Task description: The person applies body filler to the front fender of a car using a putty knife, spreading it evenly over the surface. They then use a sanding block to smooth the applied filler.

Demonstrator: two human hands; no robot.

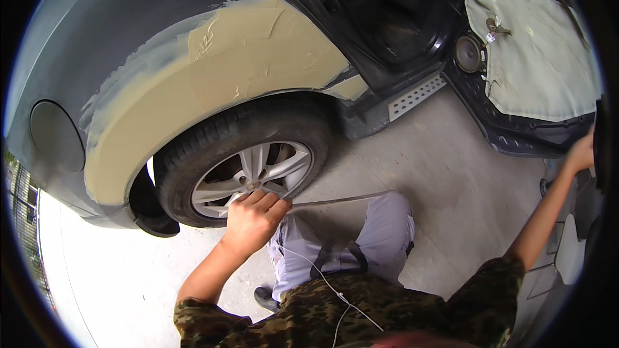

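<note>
My left hand (256, 220) is closed in front of the wheel (255, 167), its knuckles up. It grips a thin flat piece (342, 200), seen nearly edge-on as a grey strip reaching to my right knee. Pale corners show beside the fingers; I cannot make out whether they belong to the same piece. Above the tyre, beige filler (251, 51) is spread over the car's dark grey rear fender, with ridges and ragged edges. My right hand (582, 151) reaches out to the far right rim beside a dark object (599, 145); its fingers are partly hidden.
An open car door (496, 132) stands at the upper right, with a pale liner (529, 51) and a round speaker (469, 53). A perforated metal step (416, 98) runs under the doorway. A white cord hangs over my camouflage shirt. Grey concrete floor (445, 180) lies below.
</note>
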